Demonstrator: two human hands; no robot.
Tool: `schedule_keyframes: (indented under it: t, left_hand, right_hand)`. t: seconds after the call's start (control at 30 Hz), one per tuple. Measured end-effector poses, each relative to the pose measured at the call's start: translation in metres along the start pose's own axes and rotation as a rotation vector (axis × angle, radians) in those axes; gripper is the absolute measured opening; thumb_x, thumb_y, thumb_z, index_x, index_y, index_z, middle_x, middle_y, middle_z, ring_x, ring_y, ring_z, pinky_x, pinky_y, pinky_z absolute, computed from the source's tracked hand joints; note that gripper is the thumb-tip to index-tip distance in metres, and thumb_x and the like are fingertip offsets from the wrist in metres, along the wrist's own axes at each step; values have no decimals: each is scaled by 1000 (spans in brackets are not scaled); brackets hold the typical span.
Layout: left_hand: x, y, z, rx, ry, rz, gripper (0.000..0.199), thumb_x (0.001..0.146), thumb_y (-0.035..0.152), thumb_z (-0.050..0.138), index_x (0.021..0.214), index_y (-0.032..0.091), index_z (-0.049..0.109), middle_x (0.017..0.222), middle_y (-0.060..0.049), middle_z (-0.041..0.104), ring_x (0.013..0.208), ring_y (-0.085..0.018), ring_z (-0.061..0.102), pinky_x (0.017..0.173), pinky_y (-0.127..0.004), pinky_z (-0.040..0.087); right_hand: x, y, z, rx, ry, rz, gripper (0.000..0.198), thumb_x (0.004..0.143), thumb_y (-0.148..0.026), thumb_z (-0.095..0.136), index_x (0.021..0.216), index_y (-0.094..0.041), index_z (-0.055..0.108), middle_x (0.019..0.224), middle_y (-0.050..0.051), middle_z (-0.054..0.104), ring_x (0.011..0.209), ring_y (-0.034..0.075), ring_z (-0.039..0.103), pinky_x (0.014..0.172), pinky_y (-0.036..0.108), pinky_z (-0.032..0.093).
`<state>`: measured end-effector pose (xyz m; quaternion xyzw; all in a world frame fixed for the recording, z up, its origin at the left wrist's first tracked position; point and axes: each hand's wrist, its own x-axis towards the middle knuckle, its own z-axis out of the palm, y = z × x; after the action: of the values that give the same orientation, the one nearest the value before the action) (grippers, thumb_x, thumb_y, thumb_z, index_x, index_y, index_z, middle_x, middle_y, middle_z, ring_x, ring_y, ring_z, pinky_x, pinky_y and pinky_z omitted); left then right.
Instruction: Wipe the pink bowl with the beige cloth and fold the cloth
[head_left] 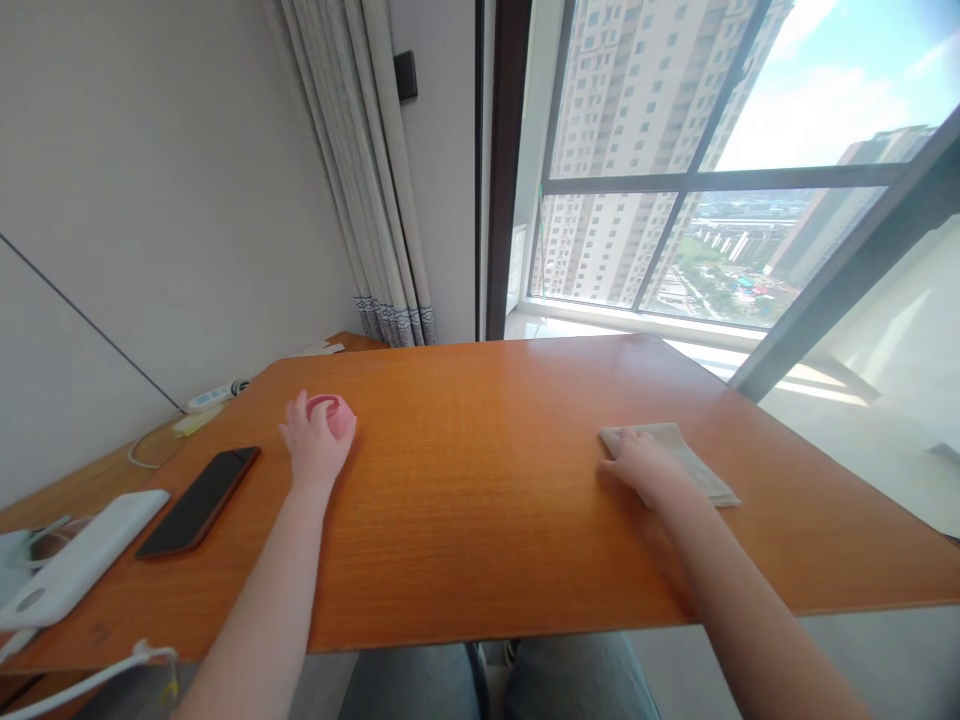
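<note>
My left hand (pixel 316 440) is wrapped round a small pink cup-like object (pixel 344 418) at the left of the wooden table (pixel 465 480). Its rim is a darker pink, and my fingers hide much of its side. Over on the right, my right hand (pixel 641 462) grips the left part of a folded pale grey-beige cloth (pixel 701 470), which lies flat on the tabletop. Its fingers are partly hidden from above.
A dark phone (pixel 199 502) lies left of my left forearm. Beside it is a long white device (pixel 82 560) with cables. A power strip (pixel 214 397) sits by the wall. Beyond the table are a curtain (pixel 375 180) and a large window (pixel 675 185).
</note>
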<state>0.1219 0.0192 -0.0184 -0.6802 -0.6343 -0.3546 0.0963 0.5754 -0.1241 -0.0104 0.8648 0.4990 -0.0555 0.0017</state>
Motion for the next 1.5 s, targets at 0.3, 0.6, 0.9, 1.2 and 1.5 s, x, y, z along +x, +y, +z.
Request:
schedule_keyframes:
  t: [0.3, 0.6, 0.9, 1.2, 1.5]
  left_hand:
    - [-57, 110, 12, -964, -915, 9, 32, 81, 43, 54, 101, 18, 56, 98, -9, 66, 93, -20, 63, 90, -36, 47]
    - [-51, 64, -10, -903, -994, -450, 76, 70, 39, 67, 134, 21, 30, 89, -5, 67, 72, -18, 64, 63, -28, 48]
    - [-47, -71, -50, -8, -462, -353, 50, 81, 38, 46, 126, 17, 44, 112, -15, 63, 94, -28, 64, 78, -37, 49]
    - [-50, -83, -58, 385, -524, -209, 55, 88, 43, 29, 132, 13, 42, 112, -21, 63, 101, -34, 62, 82, -41, 47]
    - [-44, -48, -69, 466, -324, -76, 47, 87, 43, 34, 117, 13, 54, 117, -19, 59, 105, -34, 56, 82, -41, 45]
  right_hand:
    - [-22, -72, -7, 363, 25, -196, 11, 81, -20, 50, 92, -17, 50, 88, 12, 64, 84, 23, 62, 69, 30, 41]
    - [-23, -165, -6, 1372, -511, -360, 4, 86, -24, 49, 86, -22, 46, 86, 0, 61, 73, 10, 60, 63, 21, 49]
    - [15, -153, 39, 1202, -299, -238, 11, 76, -11, 45, 80, -21, 47, 63, -4, 58, 55, 10, 55, 55, 20, 45]
    - [9, -150, 56, 981, -20, -514, 16, 73, -19, 43, 82, -21, 56, 67, -3, 58, 64, 14, 55, 67, 26, 42]
    - [11, -150, 54, 932, -20, -509, 17, 74, -18, 43, 83, -20, 57, 68, -3, 58, 64, 14, 54, 63, 24, 38]
